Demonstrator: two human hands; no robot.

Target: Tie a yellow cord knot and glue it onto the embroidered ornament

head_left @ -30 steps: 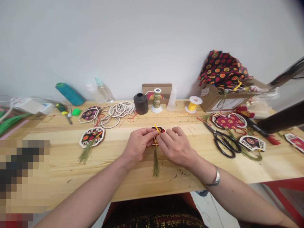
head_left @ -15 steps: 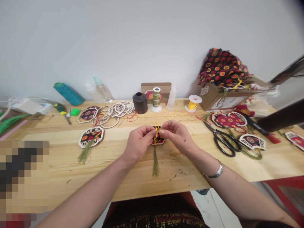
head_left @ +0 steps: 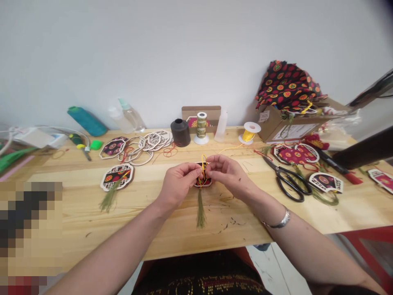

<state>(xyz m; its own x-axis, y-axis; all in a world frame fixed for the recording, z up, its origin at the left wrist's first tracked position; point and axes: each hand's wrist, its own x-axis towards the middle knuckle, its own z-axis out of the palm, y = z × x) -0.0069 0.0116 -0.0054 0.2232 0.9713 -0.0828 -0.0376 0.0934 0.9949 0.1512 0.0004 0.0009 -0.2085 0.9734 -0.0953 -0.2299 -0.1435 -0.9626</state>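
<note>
At the middle of the wooden table lies an octagonal ornament (head_left: 204, 183) with dark patterned fabric, partly covered by my fingers. An olive-green tassel (head_left: 200, 211) hangs from it toward me. Yellow cord (head_left: 204, 160) rises in a loop above the ornament, between my hands. My left hand (head_left: 181, 179) pinches the cord from the left, thumb against forefinger. From the right, my right hand (head_left: 226, 174) closes thumb and fingertips on the same cord; the exact knotting is too small to make out.
Behind stand a yellow cord spool (head_left: 250, 133), a green thread spool (head_left: 202, 128) and a black thread cone (head_left: 180, 133). Black-handled scissors (head_left: 290, 180) lie on the right, before a cardboard box (head_left: 288, 127). A similar tasselled ornament (head_left: 117, 177) and several wooden frames (head_left: 153, 143) are at left.
The yellow cord now stands in a taller, narrower loop slightly to the right. Both hands stay nearly in place, fingers shifting a little around the cord.
</note>
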